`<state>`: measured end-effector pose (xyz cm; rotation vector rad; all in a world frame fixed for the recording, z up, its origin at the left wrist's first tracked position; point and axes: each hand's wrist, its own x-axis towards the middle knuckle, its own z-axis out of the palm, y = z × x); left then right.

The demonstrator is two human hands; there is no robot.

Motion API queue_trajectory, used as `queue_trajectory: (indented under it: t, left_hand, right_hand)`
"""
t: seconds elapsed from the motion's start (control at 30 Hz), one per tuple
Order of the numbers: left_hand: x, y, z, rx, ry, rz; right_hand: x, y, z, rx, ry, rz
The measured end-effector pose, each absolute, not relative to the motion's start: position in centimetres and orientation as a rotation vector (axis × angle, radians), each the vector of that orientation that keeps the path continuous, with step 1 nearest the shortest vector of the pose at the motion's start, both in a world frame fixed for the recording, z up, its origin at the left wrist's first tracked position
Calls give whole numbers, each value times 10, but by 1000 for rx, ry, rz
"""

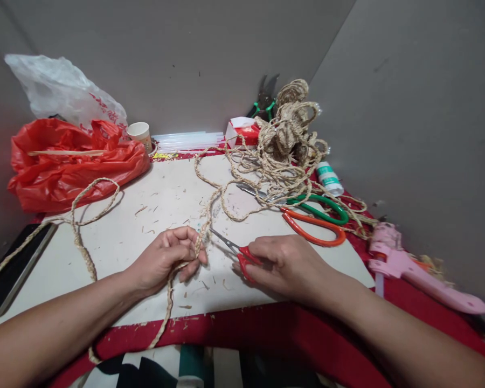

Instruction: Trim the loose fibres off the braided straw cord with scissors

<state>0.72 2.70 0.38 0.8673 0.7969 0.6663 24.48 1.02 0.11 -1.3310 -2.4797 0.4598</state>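
My left hand [173, 253] is closed on a braided straw rope [202, 233], which runs up from the fingers and also hangs down toward my lap. In my right hand [285, 264] is a small pair of red-handled scissors [248, 261], with fingers in the loops. The scissor tips sit close beside the rope, just right of my left fingers; whether they touch it I cannot tell. From my left hand the rope leads back to a large tangled heap of the same rope [285, 140].
Large scissors with green and orange handles [315, 218] lie before the heap. A pink glue gun [424, 275] is at right, a red plastic bag [76, 161] at left. Glue sticks [189, 141], a paper cup [139, 134] and pliers [265, 99] stand near the wall. Straw scraps litter the white board [129, 258].
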Motion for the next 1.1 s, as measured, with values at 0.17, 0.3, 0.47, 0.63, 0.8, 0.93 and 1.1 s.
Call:
queue_trajectory:
  t: [0.17,0.3,0.47,0.63,0.8,0.93,1.1]
  left_hand:
    - [7,26,7,829,806,647]
    - [8,25,9,856,841,646]
    - [8,25,5,887,876,669]
    - [7,25,3,889,818,664]
    - [8,25,4,838,766,628]
    - [8,25,4,802,737,612]
    - [7,25,3,777,695,577]
  right_hand:
    - [244,10,-1,-1345,-2532,467]
    - [244,10,-1,-1339,-2523,446]
    - [243,11,1,-1351,-2538,417]
    - [243,12,0,-1375,-2526,390]
    - [242,12,-2,-1336,-2550,345]
    - [242,11,-6,-1330,-2582,299]
    - [241,11,-7,-1344,-2614,262]
